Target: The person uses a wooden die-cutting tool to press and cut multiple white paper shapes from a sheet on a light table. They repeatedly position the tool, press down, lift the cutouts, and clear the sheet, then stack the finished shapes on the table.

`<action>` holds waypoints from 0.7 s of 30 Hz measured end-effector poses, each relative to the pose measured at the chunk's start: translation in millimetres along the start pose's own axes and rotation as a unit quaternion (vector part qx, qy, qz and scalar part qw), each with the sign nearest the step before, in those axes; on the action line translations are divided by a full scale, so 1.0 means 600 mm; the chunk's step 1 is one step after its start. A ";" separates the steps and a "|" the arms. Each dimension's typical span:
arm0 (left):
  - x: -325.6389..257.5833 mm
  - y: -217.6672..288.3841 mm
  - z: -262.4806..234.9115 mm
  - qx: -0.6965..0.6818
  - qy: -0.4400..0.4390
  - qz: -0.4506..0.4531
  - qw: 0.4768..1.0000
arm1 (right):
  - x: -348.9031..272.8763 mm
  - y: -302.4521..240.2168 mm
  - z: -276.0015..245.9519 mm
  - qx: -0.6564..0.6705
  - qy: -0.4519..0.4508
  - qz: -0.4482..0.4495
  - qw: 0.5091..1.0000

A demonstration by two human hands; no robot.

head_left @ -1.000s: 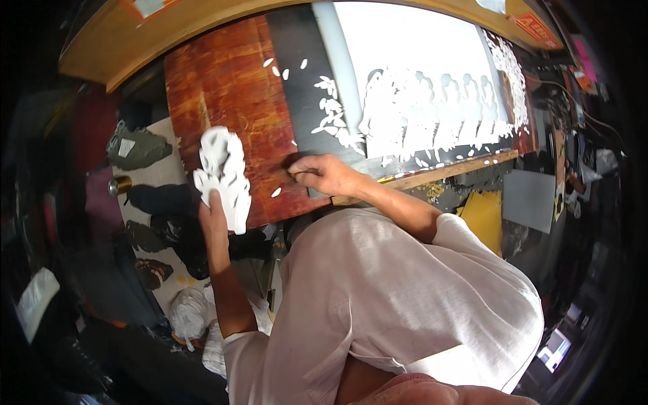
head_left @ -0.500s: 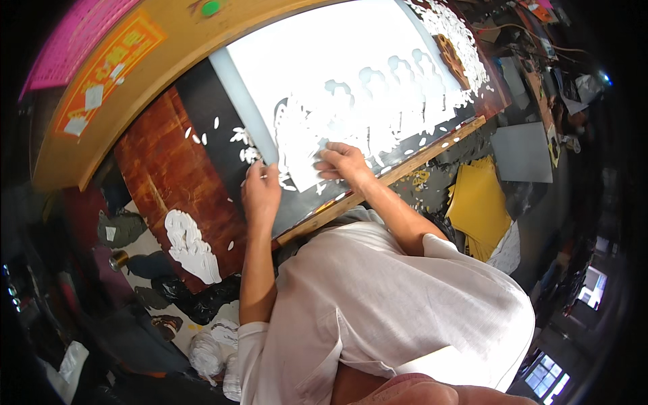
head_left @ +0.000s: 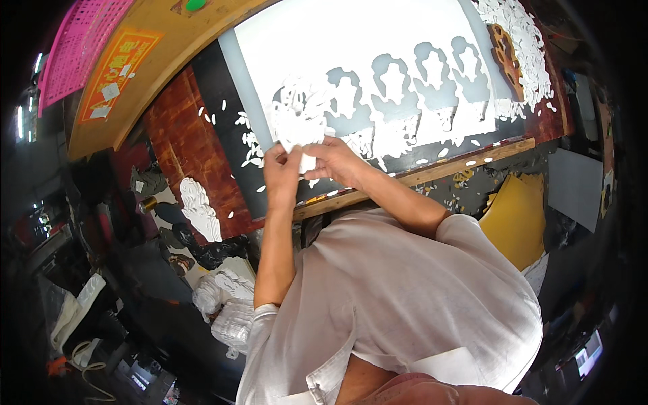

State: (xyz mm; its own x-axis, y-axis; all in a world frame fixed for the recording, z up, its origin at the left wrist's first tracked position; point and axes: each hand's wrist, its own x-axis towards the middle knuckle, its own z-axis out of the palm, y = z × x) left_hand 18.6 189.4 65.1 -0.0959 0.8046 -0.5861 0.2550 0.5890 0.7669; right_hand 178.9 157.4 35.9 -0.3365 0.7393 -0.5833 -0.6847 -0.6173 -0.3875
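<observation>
Both my hands hold the lower end of a white cut-out piece (head_left: pixel 299 130) at the near left of a large white sheet (head_left: pixel 304 47). My left hand (head_left: pixel 282 174) pinches it on the left, and my right hand (head_left: pixel 339 164) grips its right edge, fingers bent. Small white scraps lie over the piece's upper part, so its full outline is hard to make out. To the right, several shaped openings (head_left: pixel 391 91) in the sheet let the grey board (head_left: pixel 236 74) underneath show through.
A stack of white cut pieces (head_left: pixel 200 210) lies on the reddish-brown board (head_left: pixel 177 135) at left. A brown openwork cutting die (head_left: pixel 505 64) and a heap of white scraps (head_left: pixel 533 54) sit at far right. A wooden edge strip (head_left: pixel 432 167) runs along the front, near yellow sheets (head_left: pixel 516 223).
My hands have come together on the white cut-out piece; before, they were apart over the sheet's near-left corner. The view has shifted, and the shaped openings now show more clearly.
</observation>
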 end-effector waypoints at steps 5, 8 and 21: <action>0.001 0.009 -0.023 -0.201 -0.083 -0.015 0.976 | -0.020 0.002 0.000 -0.171 -0.084 0.027 0.981; -0.019 0.003 -0.046 -0.214 -0.044 0.006 0.976 | -0.018 0.032 0.028 -0.149 -0.040 0.021 0.988; -0.031 -0.077 -0.219 -0.546 -0.106 -0.123 0.822 | 0.015 0.071 0.209 -0.375 -0.160 -0.042 0.912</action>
State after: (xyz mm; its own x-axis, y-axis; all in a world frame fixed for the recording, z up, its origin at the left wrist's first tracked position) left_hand -118.0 157.2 75.2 0.1835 0.6883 -0.7018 -0.7744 0.5410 0.3281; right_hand 65.7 171.6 103.6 -0.5562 0.7598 -0.3367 -0.1231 -0.4761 -0.8707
